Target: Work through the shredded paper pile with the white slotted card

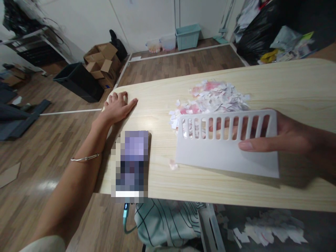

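My right hand (291,134) grips a white plastic panel (225,154) with a row of slots along its upper part. The thumb lies across its near face, and the fingers show behind the slots. Beyond the panel a heap of white and pink paper scraps (217,98) lies on the table, partly hidden by it. My left hand (118,106) rests at the table's left edge, fingers spread, holding nothing. A phone (132,162) with a blurred screen lies between my left forearm and the panel. One small pink scrap (173,164) sits beside the panel's lower left corner.
The pale wooden table (301,91) has a rounded far left corner. A teal cable (126,217) runs from the phone over the near edge. Below lie striped cloth (168,222) and more paper pieces (270,227). A dark bin (78,82) and cardboard boxes (102,63) stand on the floor.
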A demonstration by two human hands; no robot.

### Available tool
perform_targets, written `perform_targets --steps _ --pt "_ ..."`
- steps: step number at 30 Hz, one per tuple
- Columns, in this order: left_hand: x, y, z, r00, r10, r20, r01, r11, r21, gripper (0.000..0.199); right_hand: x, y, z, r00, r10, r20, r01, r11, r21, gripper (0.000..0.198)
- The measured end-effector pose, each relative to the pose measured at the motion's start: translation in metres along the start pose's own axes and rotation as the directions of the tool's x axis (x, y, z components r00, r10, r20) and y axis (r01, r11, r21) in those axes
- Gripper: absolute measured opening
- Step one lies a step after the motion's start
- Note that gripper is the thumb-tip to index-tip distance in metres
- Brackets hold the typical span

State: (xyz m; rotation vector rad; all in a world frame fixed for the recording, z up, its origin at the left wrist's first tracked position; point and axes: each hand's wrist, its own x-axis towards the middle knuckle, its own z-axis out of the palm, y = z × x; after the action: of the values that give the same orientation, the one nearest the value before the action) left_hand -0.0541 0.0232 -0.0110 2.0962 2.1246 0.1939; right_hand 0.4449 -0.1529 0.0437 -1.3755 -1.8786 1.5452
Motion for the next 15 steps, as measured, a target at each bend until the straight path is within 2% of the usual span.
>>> perform_targets --steps 2,4,7,10,15 --pt "0.001 0.000 0.000 1.000 0.005 -0.005 -0.005 1.000 -0.010 0.114 -0.006 -0.009 0.002 0.997 0.076 -0.021 -0.075 0.996 0.053 0.060" --pt "0.001 0.000 0.000 1.000 0.007 -0.011 -0.008 1.000 -0.023 0.113 -0.009 -0.020 0.006 0.993 0.101 -0.056 -0.095 0.990 0.107 0.055" --pt "0.001 0.001 -0.001 1.000 -0.001 -0.004 0.001 1.000 -0.026 0.113 -0.008 -0.027 0.010 0.994 0.069 -0.081 -0.057 0.987 0.150 0.053" --pt "-0.001 0.003 -0.002 1.000 0.000 0.010 0.000 1.000 0.000 0.116 -0.006 -0.022 0.009 0.994 0.045 -0.099 -0.027 0.984 0.175 0.044" --pt "-0.004 0.006 -0.001 1.000 0.008 -0.005 -0.008 1.000 0.018 0.114 -0.005 -0.011 0.009 0.999 -0.032 -0.022 0.036 0.967 0.252 0.052"
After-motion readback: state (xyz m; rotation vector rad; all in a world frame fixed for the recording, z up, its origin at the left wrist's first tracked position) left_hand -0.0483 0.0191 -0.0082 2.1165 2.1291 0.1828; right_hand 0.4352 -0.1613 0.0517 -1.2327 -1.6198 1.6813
